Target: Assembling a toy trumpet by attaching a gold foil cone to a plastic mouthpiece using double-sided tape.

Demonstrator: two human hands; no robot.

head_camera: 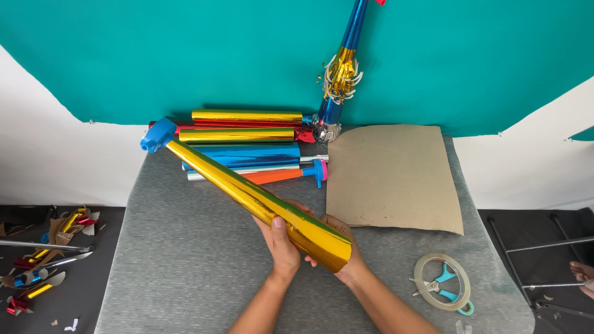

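Observation:
Both hands hold a long shiny gold foil horn (241,190) with a blue mouthpiece (158,135) at its far left end. My left hand (281,244) grips the wide end from the left, thumb on top. My right hand (343,256) cups the same wide end from below and the right. The horn slants above the grey table (185,260), narrow end pointing to the far left.
A pile of gold, blue, silver and orange foil horns (247,145) lies at the table's back. One blue-and-gold horn (339,68) leans against the teal wall. Brown cardboard sheet (393,179) at right; tape roll (442,281) around blue scissors (442,284). Foil scraps (46,260) lie on the floor at left.

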